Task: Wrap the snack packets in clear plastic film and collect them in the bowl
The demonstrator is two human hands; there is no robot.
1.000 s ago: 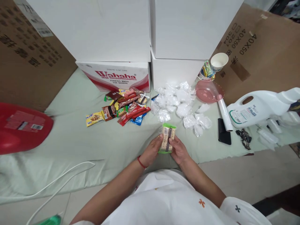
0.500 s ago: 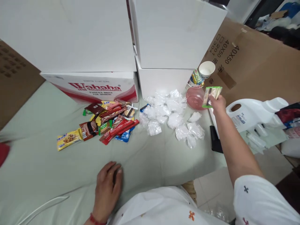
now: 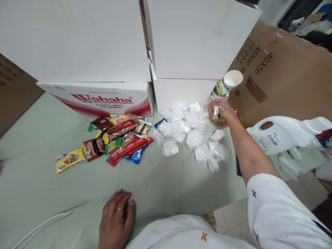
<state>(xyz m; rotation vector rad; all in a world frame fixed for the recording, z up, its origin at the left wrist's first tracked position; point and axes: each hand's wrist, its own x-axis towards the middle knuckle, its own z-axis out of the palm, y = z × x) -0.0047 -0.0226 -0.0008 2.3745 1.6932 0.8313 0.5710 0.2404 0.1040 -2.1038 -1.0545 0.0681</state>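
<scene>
My right hand (image 3: 228,114) reaches into a pink bowl (image 3: 211,117) at the right and pinches a small snack packet (image 3: 216,112) with green edges. My left hand (image 3: 116,218) lies on the pale green cloth near my body, fingers relaxed, holding nothing. Left of the middle is a pile of wrapped snacks (image 3: 128,152) in red, brown, yellow and blue, with a yellow cookie packet (image 3: 70,159) at its left end. Crumpled clear plastic bags (image 3: 194,138) are heaped between that pile and the bowl.
White boxes (image 3: 207,41) stand stacked along the back, one a Wahaha water carton (image 3: 103,100). Behind the bowl are a paper cup (image 3: 232,79) and a container with colourful packets (image 3: 221,88). A white jug (image 3: 285,135) stands at the right, before brown cardboard (image 3: 293,76).
My right hand has lowered the packet leftward from beside the bowl into it. My left hand stays resting on the cloth. The view has shifted slightly.
</scene>
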